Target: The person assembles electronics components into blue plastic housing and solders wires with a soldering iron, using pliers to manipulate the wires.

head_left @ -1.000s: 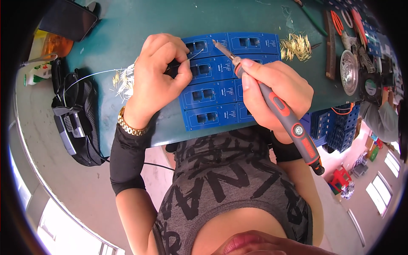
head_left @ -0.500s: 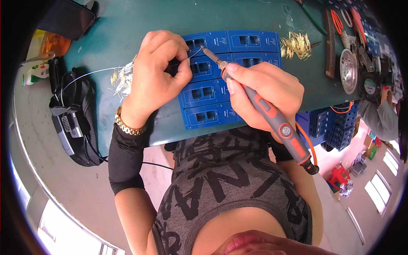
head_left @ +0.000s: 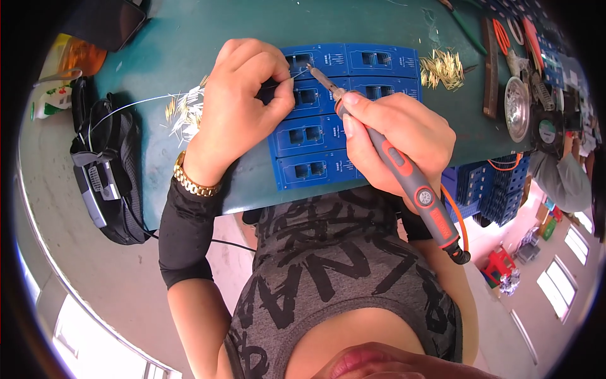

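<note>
A blue circuit board panel (head_left: 326,136), with rows of paired rectangular cut-outs, lies flat on the green mat. Over its upper left part, my left hand (head_left: 243,95) pinches a thin solder wire (head_left: 136,105) between thumb and forefinger. The wire trails left toward a black bag, and its short free end reaches past my fingertips. My right hand (head_left: 407,139) grips a grey and orange soldering iron (head_left: 416,187) like a pen. Its tip is at the wire's end, beside an upper left cut-out; whether they touch the board I cannot tell.
Loose pin piles lie left (head_left: 187,114) and right (head_left: 442,68) of the panel. A black bag (head_left: 113,177) sits on the left. Farther right are a metal bar (head_left: 490,76), a round silver dish (head_left: 517,108) and a black fan (head_left: 548,129). Stacked blue boards (head_left: 499,189) stand below the table edge.
The iron's tip and my left fingertips have shifted slightly right in the picture, along with the panel. Both hands keep their grips.
</note>
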Demonstrator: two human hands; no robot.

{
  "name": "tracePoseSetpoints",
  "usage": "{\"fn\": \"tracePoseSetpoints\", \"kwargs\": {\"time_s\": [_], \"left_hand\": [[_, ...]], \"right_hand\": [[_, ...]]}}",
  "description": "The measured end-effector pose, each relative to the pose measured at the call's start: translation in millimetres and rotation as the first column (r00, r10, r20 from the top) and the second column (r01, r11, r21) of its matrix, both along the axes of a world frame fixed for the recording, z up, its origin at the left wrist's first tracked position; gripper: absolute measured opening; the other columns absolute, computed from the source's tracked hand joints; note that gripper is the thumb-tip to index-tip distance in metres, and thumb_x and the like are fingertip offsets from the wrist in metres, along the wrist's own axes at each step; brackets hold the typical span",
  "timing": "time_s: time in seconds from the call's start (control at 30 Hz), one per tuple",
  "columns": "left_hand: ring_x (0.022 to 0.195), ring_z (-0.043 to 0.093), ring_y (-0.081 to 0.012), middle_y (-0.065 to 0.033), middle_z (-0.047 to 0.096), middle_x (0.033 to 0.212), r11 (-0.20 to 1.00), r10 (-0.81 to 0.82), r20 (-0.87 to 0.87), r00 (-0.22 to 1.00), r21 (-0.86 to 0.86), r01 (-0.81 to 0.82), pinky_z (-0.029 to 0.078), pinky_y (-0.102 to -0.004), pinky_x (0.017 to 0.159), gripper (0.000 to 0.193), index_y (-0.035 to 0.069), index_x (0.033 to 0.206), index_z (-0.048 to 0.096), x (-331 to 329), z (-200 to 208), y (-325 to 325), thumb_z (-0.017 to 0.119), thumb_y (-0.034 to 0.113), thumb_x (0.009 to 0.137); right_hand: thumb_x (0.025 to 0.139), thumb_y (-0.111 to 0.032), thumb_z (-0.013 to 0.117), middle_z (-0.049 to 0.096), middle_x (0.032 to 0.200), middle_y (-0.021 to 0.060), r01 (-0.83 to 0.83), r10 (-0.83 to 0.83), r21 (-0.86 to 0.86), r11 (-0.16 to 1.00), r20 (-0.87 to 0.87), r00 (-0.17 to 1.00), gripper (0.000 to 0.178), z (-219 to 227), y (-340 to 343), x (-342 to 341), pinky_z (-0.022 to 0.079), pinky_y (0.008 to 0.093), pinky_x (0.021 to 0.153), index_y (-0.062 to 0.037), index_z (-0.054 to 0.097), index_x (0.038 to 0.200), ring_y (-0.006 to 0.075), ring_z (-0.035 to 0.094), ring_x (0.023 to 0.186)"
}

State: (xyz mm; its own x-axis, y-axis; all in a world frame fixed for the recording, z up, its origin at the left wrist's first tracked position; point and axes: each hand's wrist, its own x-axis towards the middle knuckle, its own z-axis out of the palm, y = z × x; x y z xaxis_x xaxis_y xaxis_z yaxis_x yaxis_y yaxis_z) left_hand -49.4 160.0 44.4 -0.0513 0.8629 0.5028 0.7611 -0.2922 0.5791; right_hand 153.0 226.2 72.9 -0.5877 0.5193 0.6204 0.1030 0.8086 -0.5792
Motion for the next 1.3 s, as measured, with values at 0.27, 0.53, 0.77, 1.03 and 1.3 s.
{"fn": "tracePoseSetpoints", "kwargs": {"time_s": [0.27,0.53,0.77,1.03,1.3], "left_hand": [[0.086,0.059,-0.0273,-0.0064,0.063,0.089,0.999,0.053,0.040,0.998,0.002,-0.053,0.050,-0.0350,0.074,0.015,0.004,0.075,0.059,3.4,-1.9,3.1,0.070,-0.002,0.068],[0.085,0.063,-0.0279,-0.0083,0.064,0.095,0.988,0.149,0.141,0.979,-0.066,-0.141,0.052,-0.0348,0.075,0.011,0.003,0.075,0.059,-2.1,-9.3,4.2,0.068,-0.001,0.070],[0.087,0.063,-0.0284,-0.0077,0.065,0.093,0.988,0.144,0.133,0.981,-0.079,-0.134,0.052,-0.0356,0.076,0.013,0.004,0.076,0.058,-2.7,-9.9,2.4,0.068,-0.001,0.070],[0.087,0.062,-0.0289,-0.0076,0.064,0.093,0.988,0.141,0.140,0.980,-0.089,-0.130,0.052,-0.0363,0.076,0.013,0.004,0.075,0.058,-2.1,-9.0,3.8,0.068,-0.001,0.070],[0.090,0.060,-0.0285,-0.0080,0.062,0.098,0.984,0.081,0.153,0.985,-0.167,-0.054,0.051,-0.0359,0.077,0.011,0.004,0.075,0.058,-7.2,-4.8,-0.7,0.068,0.001,0.071]], "right_hand": [[0.067,0.006,0.075,0.056,0.061,0.0055,-0.031,0.031,-0.009,0.999,0.013,0.999,0.029,1.6,-1.8,0.9,0.044,0.0277,0.043,-0.0029,0.072,0.094,0.0178,0.055,0.047],[0.076,0.008,0.069,0.070,0.078,0.0126,0.023,-0.012,-0.103,0.994,0.106,0.994,0.024,15.4,0.8,-4.0,0.052,0.0260,0.059,0.0031,0.071,0.099,0.0176,0.065,0.064],[0.075,0.010,0.071,0.070,0.079,0.0122,0.005,0.006,-0.106,0.994,0.104,0.995,0.026,7.7,-0.8,-6.1,0.052,0.0260,0.059,0.0029,0.071,0.100,0.0180,0.066,0.065],[0.073,0.010,0.072,0.070,0.078,0.0112,-0.033,0.039,-0.058,0.998,0.112,0.993,0.028,0.7,-0.7,-9.4,0.052,0.0264,0.057,0.0025,0.072,0.100,0.0184,0.067,0.065],[0.074,0.008,0.071,0.070,0.077,0.0109,0.009,-0.001,-0.076,0.997,0.114,0.993,0.026,9.5,-2.6,-1.3,0.052,0.0261,0.055,0.0016,0.072,0.099,0.0179,0.066,0.062]]}}
